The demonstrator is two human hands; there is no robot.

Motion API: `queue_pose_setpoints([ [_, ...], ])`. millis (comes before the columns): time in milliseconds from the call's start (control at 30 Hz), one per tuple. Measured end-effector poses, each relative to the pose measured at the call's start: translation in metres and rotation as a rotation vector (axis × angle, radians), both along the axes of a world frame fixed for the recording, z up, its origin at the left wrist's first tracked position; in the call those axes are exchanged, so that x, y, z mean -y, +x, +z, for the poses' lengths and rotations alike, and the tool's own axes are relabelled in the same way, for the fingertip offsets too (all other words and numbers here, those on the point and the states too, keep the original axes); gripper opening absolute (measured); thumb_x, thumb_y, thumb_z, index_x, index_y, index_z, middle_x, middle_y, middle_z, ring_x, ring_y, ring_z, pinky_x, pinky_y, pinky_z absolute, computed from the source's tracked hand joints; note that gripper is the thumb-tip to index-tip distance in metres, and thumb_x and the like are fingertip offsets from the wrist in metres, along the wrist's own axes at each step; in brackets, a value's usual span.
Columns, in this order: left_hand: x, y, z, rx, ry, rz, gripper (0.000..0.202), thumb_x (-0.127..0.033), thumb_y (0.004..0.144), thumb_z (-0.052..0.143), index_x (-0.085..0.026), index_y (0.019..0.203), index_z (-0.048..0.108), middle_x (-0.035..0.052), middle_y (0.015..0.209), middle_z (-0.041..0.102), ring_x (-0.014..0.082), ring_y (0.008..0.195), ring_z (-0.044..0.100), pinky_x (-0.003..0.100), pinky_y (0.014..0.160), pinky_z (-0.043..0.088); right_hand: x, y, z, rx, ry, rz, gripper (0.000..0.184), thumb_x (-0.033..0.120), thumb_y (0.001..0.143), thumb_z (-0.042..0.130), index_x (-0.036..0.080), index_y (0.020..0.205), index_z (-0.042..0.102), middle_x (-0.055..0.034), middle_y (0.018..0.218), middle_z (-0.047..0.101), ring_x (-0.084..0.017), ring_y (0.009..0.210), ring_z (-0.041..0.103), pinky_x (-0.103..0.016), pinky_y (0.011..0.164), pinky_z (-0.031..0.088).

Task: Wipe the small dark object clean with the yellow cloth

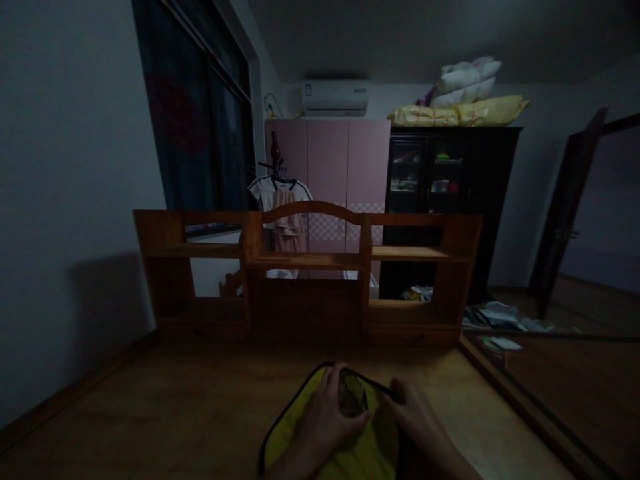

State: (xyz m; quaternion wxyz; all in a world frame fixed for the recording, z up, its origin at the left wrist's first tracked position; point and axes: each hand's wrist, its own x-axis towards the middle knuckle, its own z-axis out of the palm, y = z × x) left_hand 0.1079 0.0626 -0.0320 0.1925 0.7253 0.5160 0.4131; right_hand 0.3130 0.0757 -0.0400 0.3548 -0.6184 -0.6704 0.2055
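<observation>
Dimly: my left hand (325,417) fingers clamped on a small dark glassy object (353,393), perhaps a lens | right hand (417,417) pinches the yellow cloth (300,437) edge | risk: loose grip, it slips onto the wooden desk (175,407).

I'm looking at a wooden desk (165,413), its top dim and brown. A yellow cloth (360,453) with a dark edge lies flat on it at the near edge, under my view. At the back of the desk stands a wooden shelf unit (310,273), touching the top along its whole base, with open compartments left, middle and right. I can't tell what is in them.
</observation>
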Motion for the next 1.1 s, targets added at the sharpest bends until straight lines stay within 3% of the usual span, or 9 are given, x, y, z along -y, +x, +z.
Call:
queue_pose_setpoints([
  [133, 0.004, -0.002, 0.003, -0.035, 0.01, -0.041, 0.081, -0.042, 0.06, 0.078, -0.024, 0.13, 0.042, 0.0086, 0.132, 0.049, 0.028, 0.117, 0.051, 0.038, 0.101, 0.042, 0.001, -0.003, 0.003, -0.168, 0.048, 0.058, 0.021, 0.036, 0.077, 0.055, 0.017, 0.07, 0.058, -0.0027, 0.069, 0.065, -0.02, 0.066, 0.061, -0.024, 0.054, 0.039],
  [267, 0.01, -0.003, 0.008, -0.101, 0.029, -0.133, 0.084, -0.043, 0.057, 0.08, -0.028, 0.13, 0.042, 0.0061, 0.129, 0.051, 0.0275, 0.111, 0.054, 0.037, 0.096, 0.045, 0.004, -0.006, 0.012, -0.417, -0.02, 0.152, 0.027, 0.044, 0.078, 0.058, 0.017, 0.076, 0.058, -0.0027, 0.073, 0.067, -0.022, 0.072, 0.063, -0.026, 0.059, 0.045],
  [367, 0.013, -0.003, 0.013, -0.15, 0.056, -0.185, 0.083, -0.041, 0.057, 0.08, -0.03, 0.13, 0.042, 0.0046, 0.126, 0.052, 0.0267, 0.108, 0.056, 0.036, 0.093, 0.047, 0.007, -0.009, 0.019, -0.633, -0.099, 0.156, 0.031, 0.048, 0.072, 0.064, 0.019, 0.078, 0.056, -0.0015, 0.072, 0.067, -0.022, 0.071, 0.064, -0.027, 0.06, 0.047],
  [500, 0.014, -0.002, 0.017, -0.168, 0.057, -0.161, 0.084, -0.041, 0.056, 0.081, -0.03, 0.13, 0.041, 0.0047, 0.126, 0.052, 0.027, 0.107, 0.055, 0.037, 0.092, 0.047, 0.013, -0.015, 0.027, -0.821, -0.16, 0.114, 0.035, 0.05, 0.066, 0.07, 0.021, 0.078, 0.054, 0.0007, 0.07, 0.068, -0.019, 0.065, 0.063, -0.024, 0.054, 0.045],
  [700, 0.014, -0.002, 0.016, -0.155, 0.062, -0.091, 0.081, -0.044, 0.06, 0.078, -0.029, 0.13, 0.043, 0.0058, 0.126, 0.053, 0.0284, 0.105, 0.057, 0.041, 0.093, 0.046, 0.018, -0.019, 0.034, -0.815, -0.109, 0.179, 0.036, 0.053, 0.07, 0.069, 0.02, 0.076, 0.056, 0.0024, 0.064, 0.064, -0.015, 0.057, 0.058, -0.021, 0.048, 0.038],
  [1100, 0.017, 0.0, 0.02, -0.048, 0.062, -0.048, 0.076, -0.045, 0.063, 0.077, -0.028, 0.129, 0.044, 0.0056, 0.127, 0.054, 0.0271, 0.111, 0.056, 0.038, 0.094, 0.046, 0.016, -0.01, 0.032, -0.69, 0.028, 0.185, 0.029, 0.047, 0.08, 0.062, 0.018, 0.082, 0.062, -0.0006, 0.078, 0.064, -0.018, 0.074, 0.059, -0.024, 0.063, 0.044],
])
